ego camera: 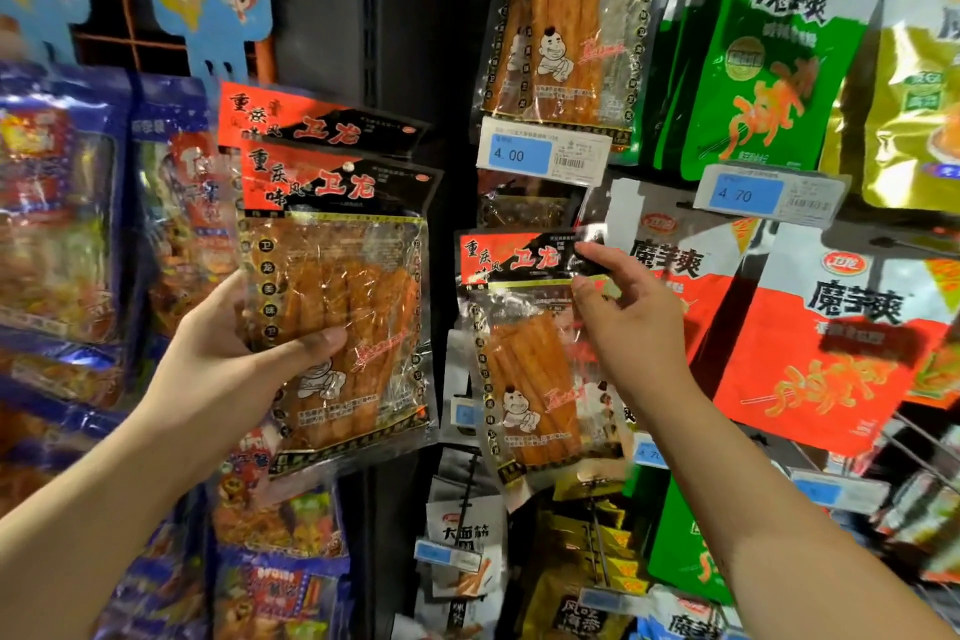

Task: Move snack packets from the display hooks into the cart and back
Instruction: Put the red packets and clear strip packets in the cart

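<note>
Your left hand clasps two stacked packets left of the 4.00 price tag, freeing your right hand, whose fingers pinch the single packet below that tag by its header, presumably to steer its hook hole.

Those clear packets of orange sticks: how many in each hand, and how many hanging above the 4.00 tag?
In left hand, front packet and back packet: 2
Pinched by right hand, third packet: 1
Hanging packet above 4.00 tag: 1
Total: 4
</note>
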Motion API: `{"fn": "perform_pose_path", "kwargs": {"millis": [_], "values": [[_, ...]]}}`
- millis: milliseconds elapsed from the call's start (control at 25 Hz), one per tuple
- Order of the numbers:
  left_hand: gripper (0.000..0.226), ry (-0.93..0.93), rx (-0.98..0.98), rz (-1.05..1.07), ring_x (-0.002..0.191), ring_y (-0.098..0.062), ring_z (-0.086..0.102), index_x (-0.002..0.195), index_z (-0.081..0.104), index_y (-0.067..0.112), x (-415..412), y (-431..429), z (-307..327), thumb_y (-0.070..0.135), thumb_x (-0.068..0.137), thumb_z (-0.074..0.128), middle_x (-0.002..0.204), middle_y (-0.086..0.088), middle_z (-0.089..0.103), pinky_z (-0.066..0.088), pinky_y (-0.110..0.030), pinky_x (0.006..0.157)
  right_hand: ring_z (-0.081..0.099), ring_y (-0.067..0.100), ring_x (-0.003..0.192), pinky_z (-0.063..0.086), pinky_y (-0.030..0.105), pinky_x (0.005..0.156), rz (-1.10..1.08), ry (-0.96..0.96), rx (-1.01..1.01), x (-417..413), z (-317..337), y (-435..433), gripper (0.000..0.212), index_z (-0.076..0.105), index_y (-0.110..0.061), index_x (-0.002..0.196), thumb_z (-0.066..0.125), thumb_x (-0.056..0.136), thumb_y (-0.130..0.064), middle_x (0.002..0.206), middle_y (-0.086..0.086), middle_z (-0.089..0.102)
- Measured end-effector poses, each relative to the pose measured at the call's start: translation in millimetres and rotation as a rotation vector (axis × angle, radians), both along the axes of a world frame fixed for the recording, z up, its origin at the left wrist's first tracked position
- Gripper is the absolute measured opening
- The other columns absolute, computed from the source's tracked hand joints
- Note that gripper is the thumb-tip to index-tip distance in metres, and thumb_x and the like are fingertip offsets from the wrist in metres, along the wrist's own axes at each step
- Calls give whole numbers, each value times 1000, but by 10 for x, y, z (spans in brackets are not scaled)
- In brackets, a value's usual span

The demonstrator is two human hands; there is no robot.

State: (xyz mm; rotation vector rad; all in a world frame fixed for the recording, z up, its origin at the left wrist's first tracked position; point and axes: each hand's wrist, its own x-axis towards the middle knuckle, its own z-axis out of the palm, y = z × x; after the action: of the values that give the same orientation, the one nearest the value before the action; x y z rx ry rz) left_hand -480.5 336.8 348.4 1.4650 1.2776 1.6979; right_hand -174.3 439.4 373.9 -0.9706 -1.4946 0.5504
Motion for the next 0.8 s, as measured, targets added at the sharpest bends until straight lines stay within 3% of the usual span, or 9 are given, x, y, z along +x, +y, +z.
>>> {"fn": "perform_pose_path", "kwargs": {"millis": [40,120,200,280,360,480,600,720,800], "values": [[46,-1,3,1,76,-36,77,105,68,41,5,-8,-14,39,67,94,101,1,80,57,-66,49,70,19,90,61,50,82,0,10,13,-28,7,32,38,66,-48,111,70,93,-15,118,1,71],[40,-27,23,3,61,-25,75,101,69,41,22,-3,-36,38,67,90,98,0,81,53,-37,34,66,6,99,57,46,95,-10,16,27,-69,24,99,42,65,-50,114,76,87,-19,122,-12,69],[34,-56,44,-9,57,-11,73,97,71,43,56,10,-30,32,68,86,96,1,81,51,-25,36,57,-10,114,49,33,108,-33,11,55,-95,29,162,46,64,-46,121,80,83,-23,124,-26,63],[33,-69,47,-20,57,-7,73,95,72,42,91,11,-14,29,69,85,95,1,81,53,-21,41,49,-22,117,42,18,107,-47,25,104,-118,27,208,49,64,-41,126,80,83,-25,120,-38,58],[37,-70,42,-15,63,-12,76,99,72,40,82,13,-20,31,67,88,98,0,81,56,-23,45,47,-24,117,38,5,100,-48,46,169,-157,24,236,50,63,-40,128,78,83,-27,116,-46,56],[73,-6,-22,46,58,-38,72,123,64,32,0,25,-47,47,61,98,113,1,78,54,-39,38,50,-19,119,38,1,96,-30,94,242,-242,-6,267,50,63,-38,129,77,82,-27,118,-43,58],[95,32,-29,40,77,-56,71,135,57,30,-52,49,-91,59,53,93,120,4,76,56,-69,51,48,-21,120,38,2,98,-20,136,265,-318,-68,279,50,62,-38,130,77,84,-27,121,-39,57],[117,25,2,56,85,-47,75,146,50,22,-24,51,-151,62,46,96,123,3,75,54,-78,68,49,-15,125,46,23,109,-36,187,276,-377,-125,287,50,62,-38,131,77,85,-26,124,-37,56],[116,35,24,45,85,-41,77,145,50,20,-24,79,-200,63,47,96,119,4,77,54,-78,71,55,-2,126,50,36,107,-45,212,293,-411,-111,301,50,61,-43,128,76,84,-28,121,-43,57]]}}
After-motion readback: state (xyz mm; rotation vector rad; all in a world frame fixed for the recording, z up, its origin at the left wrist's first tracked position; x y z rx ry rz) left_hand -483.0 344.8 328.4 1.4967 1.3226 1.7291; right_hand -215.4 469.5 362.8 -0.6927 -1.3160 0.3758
